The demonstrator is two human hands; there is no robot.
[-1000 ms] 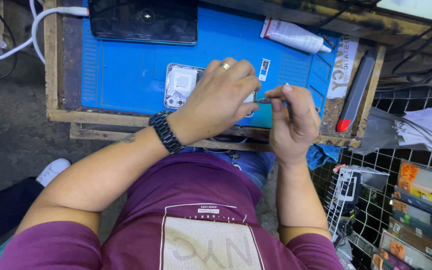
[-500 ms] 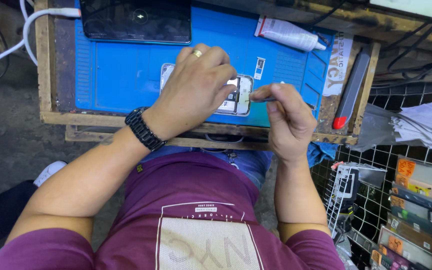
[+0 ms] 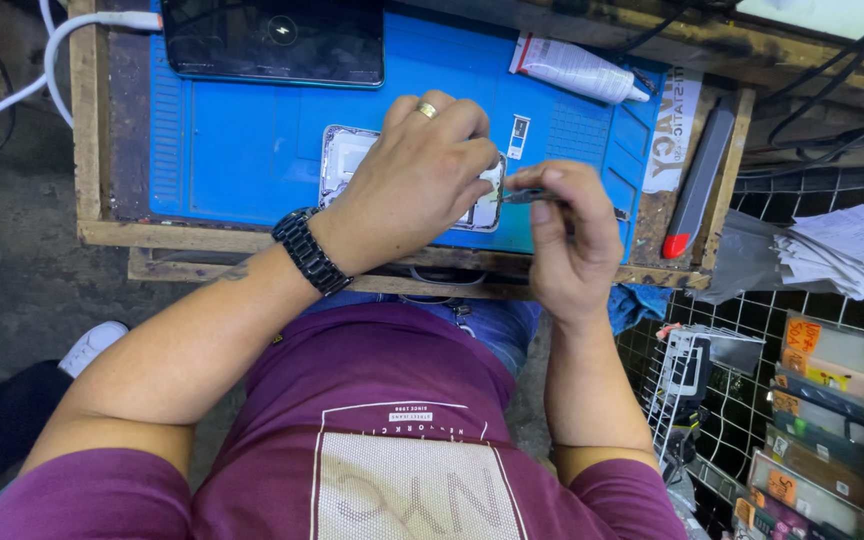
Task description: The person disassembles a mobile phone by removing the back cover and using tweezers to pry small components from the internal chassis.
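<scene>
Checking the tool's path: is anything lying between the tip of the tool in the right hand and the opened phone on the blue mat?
Nothing visible does. The right hand holds the thin tool right at the opened phone's edge, where the left hand covers most of it, hiding the contact point.

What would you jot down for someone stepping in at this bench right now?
Left hand: pressed flat over the opened phone on the blue mat, steadying it.
Right hand: pinching a thin metal tool, tip at the phone's right edge.
Done: the phone lies open, insides showing.
Left: the work at that edge is unfinished.
Nearby: white tube, dark phone on a cable.
</scene>
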